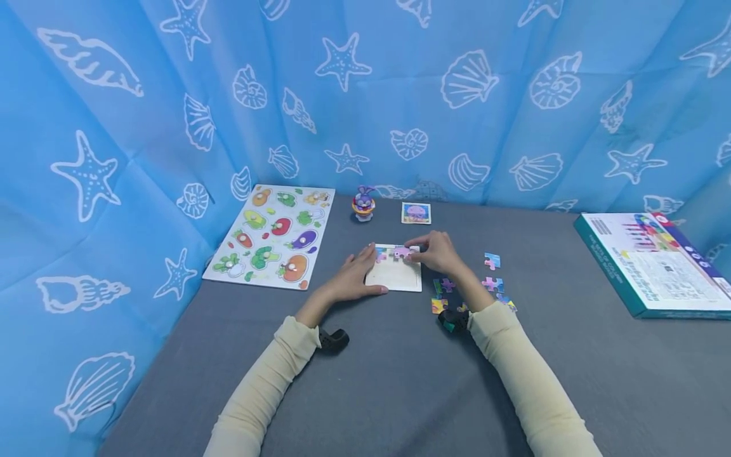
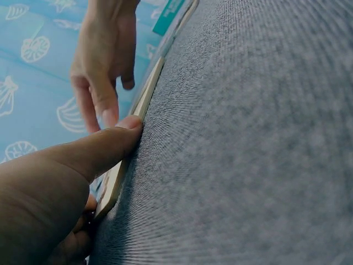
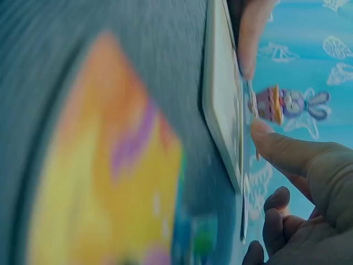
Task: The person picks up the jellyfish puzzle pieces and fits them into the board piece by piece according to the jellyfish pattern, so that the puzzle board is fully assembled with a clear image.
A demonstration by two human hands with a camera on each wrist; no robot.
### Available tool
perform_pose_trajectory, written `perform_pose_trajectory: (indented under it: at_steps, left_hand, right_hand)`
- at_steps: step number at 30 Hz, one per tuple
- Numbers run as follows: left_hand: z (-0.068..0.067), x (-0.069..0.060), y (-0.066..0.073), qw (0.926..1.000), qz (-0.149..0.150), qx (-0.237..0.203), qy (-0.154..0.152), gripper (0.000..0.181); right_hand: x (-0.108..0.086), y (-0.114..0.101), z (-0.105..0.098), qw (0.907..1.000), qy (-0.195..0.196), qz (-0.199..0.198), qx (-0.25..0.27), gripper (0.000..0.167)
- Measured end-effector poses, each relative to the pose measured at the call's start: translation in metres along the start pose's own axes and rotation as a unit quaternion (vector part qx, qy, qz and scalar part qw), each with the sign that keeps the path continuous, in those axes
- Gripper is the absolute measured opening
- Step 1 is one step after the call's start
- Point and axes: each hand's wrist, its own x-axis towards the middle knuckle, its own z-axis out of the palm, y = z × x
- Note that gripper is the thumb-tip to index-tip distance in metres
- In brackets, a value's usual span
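A small square wooden puzzle board lies on the grey table. My left hand holds it at the left side, the thumb on its near edge and the fingers by its far left corner. In the left wrist view that thumb presses the board's rim. Over the far right part of the board, my right hand pinches a pink jigsaw piece, seen edge-on in the right wrist view. Another jigsaw piece lies at the board's far left, partly hidden by the left fingers.
Several loose jigsaw pieces lie right of the board, some under the right forearm. Behind stand a rabbit toy and a small picture card. A vegetable board lies left, a flat box far right.
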Motion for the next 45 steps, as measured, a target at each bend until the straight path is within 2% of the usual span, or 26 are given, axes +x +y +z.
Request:
perform_pose_trajectory:
  at_steps: [8, 13, 17, 23, 30, 36, 42, 45]
  left_hand:
    - [0.002, 0.003, 0.003, 0.9999, 0.009, 0.004, 0.003, 0.091]
    - [0.003, 0.003, 0.002, 0.9999, 0.009, 0.001, 0.005, 0.091]
    - [0.003, 0.003, 0.001, 0.9999, 0.010, 0.003, 0.004, 0.092]
    - [0.003, 0.004, 0.001, 0.9999, 0.010, -0.001, 0.004, 0.092]
    - [0.001, 0.002, 0.001, 0.9999, 0.009, -0.009, 0.006, 0.093]
    - [0.001, 0.000, 0.002, 0.9999, 0.005, -0.014, 0.003, 0.093]
    - [0.002, 0.000, -0.001, 0.9999, 0.000, -0.015, 0.002, 0.093]
    - [0.001, -0.002, -0.001, 0.9999, -0.001, -0.013, 0.002, 0.093]
  right_hand:
    - [0.004, -0.003, 0.012, 0.9991, -0.015, 0.034, 0.018, 0.031]
    - [0.004, -0.003, 0.012, 0.9995, -0.012, 0.012, 0.026, 0.029]
    - [0.005, -0.002, 0.013, 0.9998, -0.020, 0.004, 0.002, 0.023]
    - [0.008, -0.002, 0.015, 0.9991, -0.024, 0.032, -0.017, 0.021]
    - [0.009, -0.005, 0.017, 0.9981, -0.026, 0.056, -0.009, 0.021]
    - [0.009, -0.003, 0.018, 0.9986, -0.024, 0.047, -0.001, 0.024]
    - [0.006, 0.002, 0.010, 0.9997, -0.003, -0.006, 0.024, 0.025]
    - [0.002, 0.006, 0.000, 0.9992, -0.005, -0.013, 0.038, 0.028]
